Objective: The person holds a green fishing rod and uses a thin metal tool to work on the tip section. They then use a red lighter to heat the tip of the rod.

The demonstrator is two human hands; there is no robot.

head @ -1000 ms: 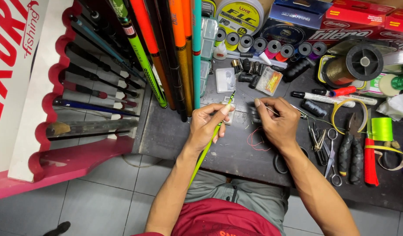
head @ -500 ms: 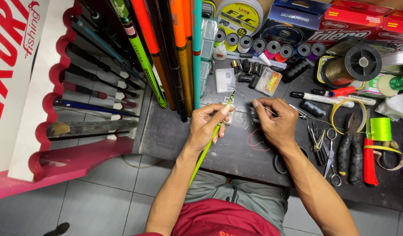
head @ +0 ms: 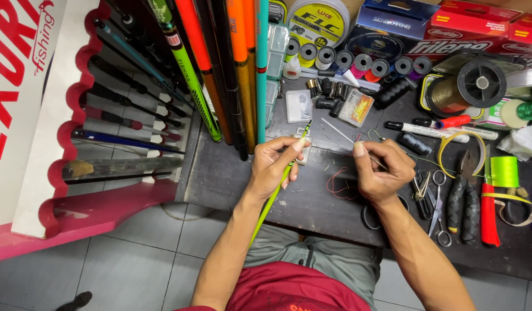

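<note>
My left hand (head: 276, 161) grips a thin lime-green rod (head: 273, 196) near its tip, which points up toward the back of the dark worktop (head: 312, 201). My right hand (head: 381, 168) pinches a slim needle-like tool (head: 341, 131) angled up and left toward the rod tip. Fine thread runs between the two hands. A loose loop of red thread (head: 338, 187) lies on the worktop between my wrists.
Several fishing rods (head: 231, 75) lean at the back left, more in a pink-and-white rack (head: 76, 144). Line spools (head: 358, 60), a large black reel (head: 479, 83), boxes, markers (head: 427, 129), scissors (head: 436, 204), pliers (head: 465, 196) and a red-handled tool (head: 489, 207) crowd the right side.
My right hand has drawn a little to the right, away from the rod tip, and the slim tool now shows clear of it. My left hand holds steady.
</note>
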